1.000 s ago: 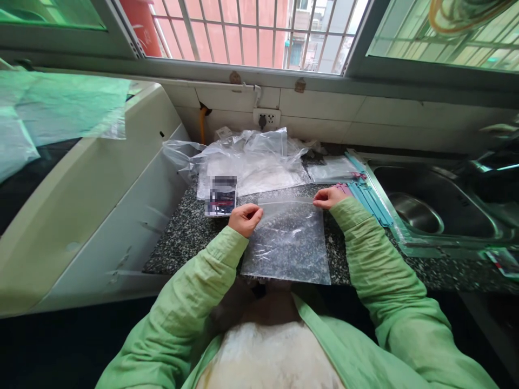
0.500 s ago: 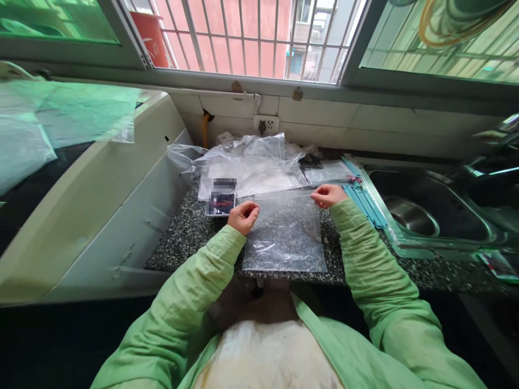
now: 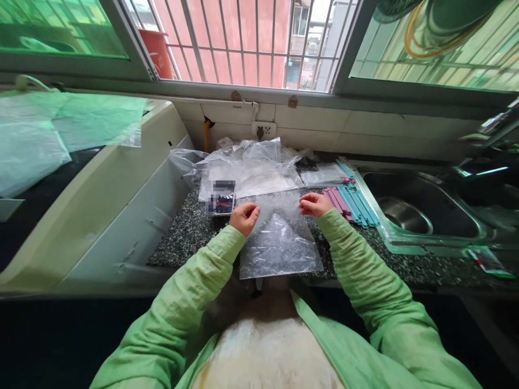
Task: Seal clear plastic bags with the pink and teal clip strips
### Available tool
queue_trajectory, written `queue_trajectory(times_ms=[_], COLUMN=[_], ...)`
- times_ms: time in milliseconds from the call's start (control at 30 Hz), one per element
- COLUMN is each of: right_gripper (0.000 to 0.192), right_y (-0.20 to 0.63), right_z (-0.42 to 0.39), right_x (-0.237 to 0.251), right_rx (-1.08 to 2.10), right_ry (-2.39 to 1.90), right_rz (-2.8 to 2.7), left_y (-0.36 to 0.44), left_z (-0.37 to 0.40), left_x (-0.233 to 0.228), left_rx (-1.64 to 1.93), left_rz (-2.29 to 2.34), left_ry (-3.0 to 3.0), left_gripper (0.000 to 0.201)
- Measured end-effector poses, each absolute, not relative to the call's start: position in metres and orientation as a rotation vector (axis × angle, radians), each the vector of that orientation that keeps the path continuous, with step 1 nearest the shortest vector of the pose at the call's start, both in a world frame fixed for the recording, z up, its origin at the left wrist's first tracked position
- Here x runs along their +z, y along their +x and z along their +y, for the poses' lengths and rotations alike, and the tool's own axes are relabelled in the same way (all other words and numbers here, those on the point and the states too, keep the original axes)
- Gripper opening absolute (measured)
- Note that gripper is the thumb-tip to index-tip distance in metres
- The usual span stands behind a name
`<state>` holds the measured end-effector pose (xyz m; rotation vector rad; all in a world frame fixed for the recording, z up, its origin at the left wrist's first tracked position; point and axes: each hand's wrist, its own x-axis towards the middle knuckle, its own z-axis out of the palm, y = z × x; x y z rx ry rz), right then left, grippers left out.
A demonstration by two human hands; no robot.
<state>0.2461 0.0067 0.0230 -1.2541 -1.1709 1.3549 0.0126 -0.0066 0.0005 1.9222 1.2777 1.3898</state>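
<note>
Hands meet at the top edge of a clear bag lying flat on the speckled counter, right in front of the person. Left hand is curled nearly closed, fingertips pinched on the bag's upper left corner. Right hand is curled the same way, pinching the upper right part of the mouth, and between the two the top of the bag is lifted and buckled into a peak while the lower half lies flat, its bottom edge reaching the counter's front lip. Both arms wear light green sleeves. Just beyond the left hand sits a small dark packet, touching a heap of loose clear plastic piled against the tiled wall. Just beside the right hand lies a row of pink and blue strips, fanned out toward the steel sink, with another flat clear bag behind them. A wall socket sits above the heap, under the barred window. To the left, a pale appliance stands against the counter, plastic sheeting draped over its top.
</note>
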Motion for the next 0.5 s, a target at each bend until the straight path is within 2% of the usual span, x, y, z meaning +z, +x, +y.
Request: queue_trajectory(times_ms=[100, 233, 500], right_gripper=[0.028, 0.028, 0.030], right_y=[0.245, 0.240, 0.221], right_z=[0.013, 0.026, 0.057], right_x=[0.012, 0.005, 0.000], right_rx=[1.493, 1.520, 1.276], right_ry=[-1.243, -1.261, -1.103], right_rz=[-1.126, -1.365, -1.769], left_y=[0.012, 0.011, 0.008], left_z=[-0.004, -0.002, 0.003], left_x=[-0.004, -0.009, -0.015], left_rx=[1.358, 1.342, 1.240], left_rz=[1.303, 1.318, 1.349], left_ry=[1.932, 1.937, 1.889], left_gripper=[0.020, 0.020, 0.020])
